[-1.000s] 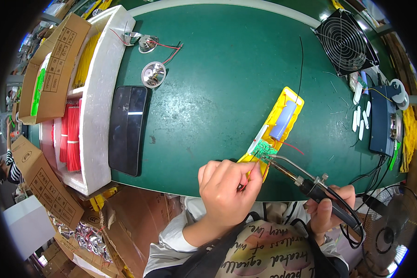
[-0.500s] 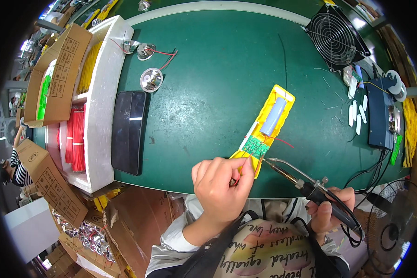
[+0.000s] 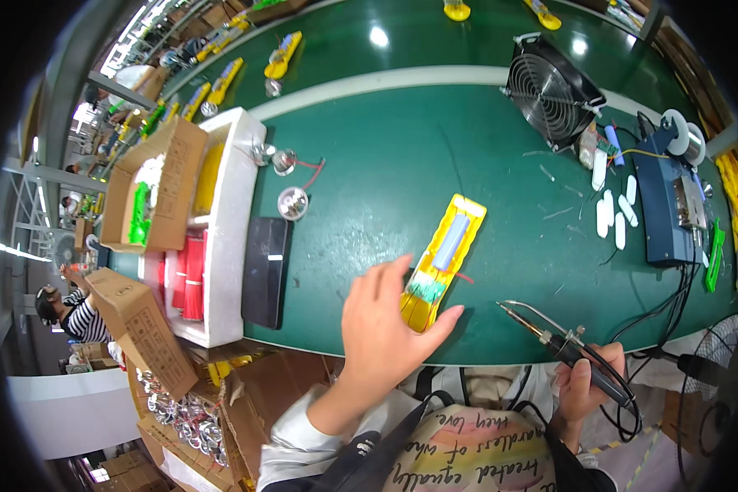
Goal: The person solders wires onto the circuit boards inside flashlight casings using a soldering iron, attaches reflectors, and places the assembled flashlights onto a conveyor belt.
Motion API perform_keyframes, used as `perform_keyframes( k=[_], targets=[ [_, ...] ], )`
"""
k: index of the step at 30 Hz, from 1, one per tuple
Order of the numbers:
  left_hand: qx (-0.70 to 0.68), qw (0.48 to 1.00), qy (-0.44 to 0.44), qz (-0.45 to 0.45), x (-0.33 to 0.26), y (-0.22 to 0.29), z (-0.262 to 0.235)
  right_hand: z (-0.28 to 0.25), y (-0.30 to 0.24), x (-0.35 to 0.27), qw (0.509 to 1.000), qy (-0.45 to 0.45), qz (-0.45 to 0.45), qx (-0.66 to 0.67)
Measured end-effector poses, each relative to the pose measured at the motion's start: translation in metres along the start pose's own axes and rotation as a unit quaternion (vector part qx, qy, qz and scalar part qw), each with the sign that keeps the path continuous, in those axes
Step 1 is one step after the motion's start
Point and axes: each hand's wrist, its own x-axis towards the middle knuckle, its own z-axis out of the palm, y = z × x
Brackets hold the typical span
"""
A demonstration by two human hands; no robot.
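Observation:
A yellow plastic housing point(image 3: 470, 211) lies slantwise on the green table, holding a blue-violet cylindrical battery point(image 3: 452, 243) and a green circuit board point(image 3: 425, 287). From its side sticks a short red wire point(image 3: 465, 279). Over the housing's near end my left hand point(image 3: 388, 318) is spread, fingers and thumb apart, with nothing in it; whether it touches the housing I cannot tell. My right hand point(image 3: 586, 379) grips a black-handled soldering iron point(image 3: 563, 348), whose tip points up and left, to the right of the housing and apart from it.
At left stands a white foam box point(image 3: 230, 271) with red and yellow wires, beside a dark phone-like slab point(image 3: 265, 275). Reflector cups point(image 3: 293, 203) lie behind it. A black fan point(image 3: 552, 92), white strips point(image 3: 620, 232) and a blue soldering station point(image 3: 662, 209) occupy the right.
My left hand has opened from a pinch at the board and spread out. The soldering iron's tip has moved right, away from the housing. The view has tilted up toward the far tables.

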Motion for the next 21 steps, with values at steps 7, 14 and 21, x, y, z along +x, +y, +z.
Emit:
perform_keyframes(
  k=[7,14,21],
  targets=[
    [0.185,0.96,-0.212,0.005,0.105,-0.014,-0.011,-0.014,0.018,0.018,0.996,0.092,0.013,-0.016],
    [0.337,0.939,-0.07,-0.018,0.31,-0.08,0.022,-0.027,0.025,0.031,0.983,0.169,0.004,-0.068],
    [0.352,0.92,-0.117,-0.127,0.423,-0.112,0.084,-0.034,0.022,0.028,0.978,0.177,0.011,-0.113]
  ],
)
